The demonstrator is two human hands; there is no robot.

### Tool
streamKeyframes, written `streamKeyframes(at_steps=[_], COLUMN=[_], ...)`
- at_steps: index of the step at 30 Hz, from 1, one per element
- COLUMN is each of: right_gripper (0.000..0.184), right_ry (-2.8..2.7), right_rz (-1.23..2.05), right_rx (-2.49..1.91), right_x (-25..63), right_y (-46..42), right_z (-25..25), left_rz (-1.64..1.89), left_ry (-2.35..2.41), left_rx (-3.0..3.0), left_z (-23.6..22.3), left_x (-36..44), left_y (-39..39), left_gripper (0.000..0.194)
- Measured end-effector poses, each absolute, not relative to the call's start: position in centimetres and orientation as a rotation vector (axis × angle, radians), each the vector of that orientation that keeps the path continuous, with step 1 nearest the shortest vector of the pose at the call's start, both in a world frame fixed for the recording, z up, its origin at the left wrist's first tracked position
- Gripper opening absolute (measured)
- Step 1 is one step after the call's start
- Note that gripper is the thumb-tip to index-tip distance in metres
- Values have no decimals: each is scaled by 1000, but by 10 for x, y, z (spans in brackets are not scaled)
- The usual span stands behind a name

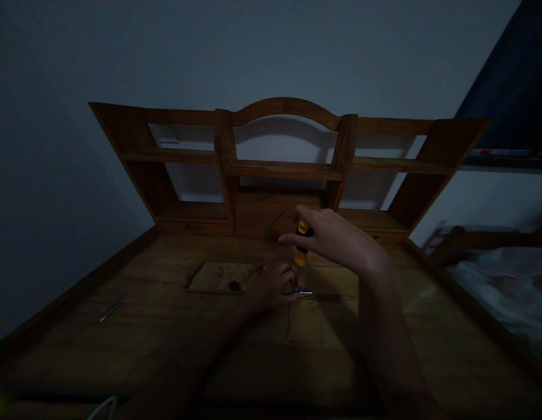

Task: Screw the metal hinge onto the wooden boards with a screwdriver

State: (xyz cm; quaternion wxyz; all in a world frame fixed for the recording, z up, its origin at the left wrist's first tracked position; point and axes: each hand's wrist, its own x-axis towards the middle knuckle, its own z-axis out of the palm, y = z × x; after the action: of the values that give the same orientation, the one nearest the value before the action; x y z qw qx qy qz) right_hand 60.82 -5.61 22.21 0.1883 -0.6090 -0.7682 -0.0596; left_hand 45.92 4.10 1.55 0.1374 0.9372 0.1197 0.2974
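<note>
My right hand is closed round the yellow and black handle of a screwdriver, held upright with its shaft pointing down. The shaft's lower end meets a small shiny metal piece low over the desk. My left hand is closed, its thumb and fingertips pinching the left end of that piece. Beneath it a wooden block and a thin wooden board lie on the desktop. Too little light falls here to show the metal piece's exact kind.
A wooden shelf unit stands at the back of the desk. A rough, worn wooden patch lies left of my left hand. Slim metal parts rest farther left. Plastic sheeting is at the right, beyond the raised edge.
</note>
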Motion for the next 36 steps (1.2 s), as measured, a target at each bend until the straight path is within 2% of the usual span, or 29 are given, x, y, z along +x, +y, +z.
streamKeyframes(at_steps=[3, 7, 10, 14, 16, 18, 22, 26, 27, 31, 36], right_gripper=[42, 28, 22, 39, 51, 55, 29, 20, 20, 37, 24], right_ry=[-2217, -2315, -2265, -2111, -2091, -2146, -2309, -2298, -2262, -2179, -2305], right_rz=[-97, -26, -96, -249, -263, -209, -66, -79, -104, -150, -19], right_rx=[-1637, -1584, -1667, -1899, -1901, -1805, -1609, -1618, -1661, -1717, -1558], right_x=[611, 616, 614, 609, 610, 613, 618, 614, 612, 611, 616], right_y=[-58, -61, -59, -56, -58, -61, -66, -65, -64, -65, -69], right_z=[224, 227, 225, 222, 221, 223, 226, 224, 223, 224, 230], left_rz=[845, 843, 803, 787, 787, 794, 796, 761, 758, 772, 721], left_ry=[340, 356, 367, 380, 380, 383, 371, 348, 351, 356, 352], left_rx=[2708, 2710, 2721, 2712, 2689, 2661, 2630, 2636, 2639, 2639, 2610], left_z=[17, 16, 16, 20, 23, 25, 28, 27, 27, 25, 27], left_x=[459, 458, 457, 456, 456, 455, 454, 454, 454, 454, 453], left_y=[41, 42, 42, 41, 39, 36, 33, 33, 33, 35, 34], left_gripper=[31, 31, 32, 35, 37, 37, 27, 23, 24, 28, 26])
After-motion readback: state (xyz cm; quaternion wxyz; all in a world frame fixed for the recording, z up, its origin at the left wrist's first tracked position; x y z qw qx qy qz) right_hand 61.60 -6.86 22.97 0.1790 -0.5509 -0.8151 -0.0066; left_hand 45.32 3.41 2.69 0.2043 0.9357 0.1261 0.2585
